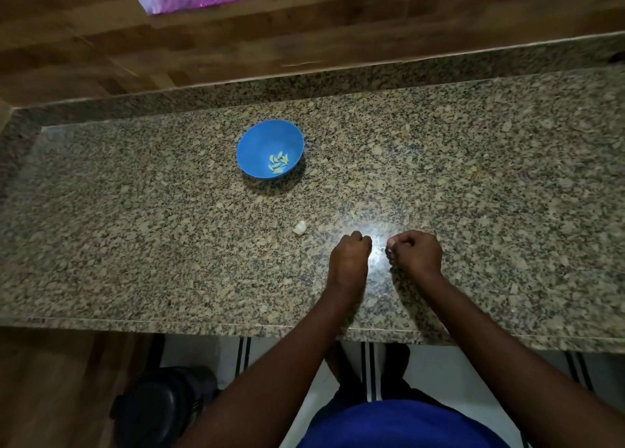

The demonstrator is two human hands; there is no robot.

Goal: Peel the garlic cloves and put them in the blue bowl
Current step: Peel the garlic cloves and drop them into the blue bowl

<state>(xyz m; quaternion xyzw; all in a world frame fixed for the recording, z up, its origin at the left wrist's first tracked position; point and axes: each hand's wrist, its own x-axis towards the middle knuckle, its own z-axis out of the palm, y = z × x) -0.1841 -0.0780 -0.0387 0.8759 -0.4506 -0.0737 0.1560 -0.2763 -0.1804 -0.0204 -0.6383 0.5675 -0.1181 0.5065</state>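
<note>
A blue bowl (260, 143) stands on the granite counter, holding several peeled pale green garlic cloves (278, 163). One white unpeeled clove (299, 227) lies on the counter, left of my hands. My left hand (350, 253) hovers low over the counter with its fingers curled; what it holds, if anything, is hidden. My right hand (417, 251) is curled too, and something small and whitish (391, 243) shows at its fingertips, probably a garlic clove. The hands are a little apart.
The granite counter (169, 228) runs wide left and right, with a raised back ledge (338, 75) and wood panelling behind. A small scrap of peel (353, 215) lies beyond my hands. A dark object (162, 403) sits on the floor below the counter edge.
</note>
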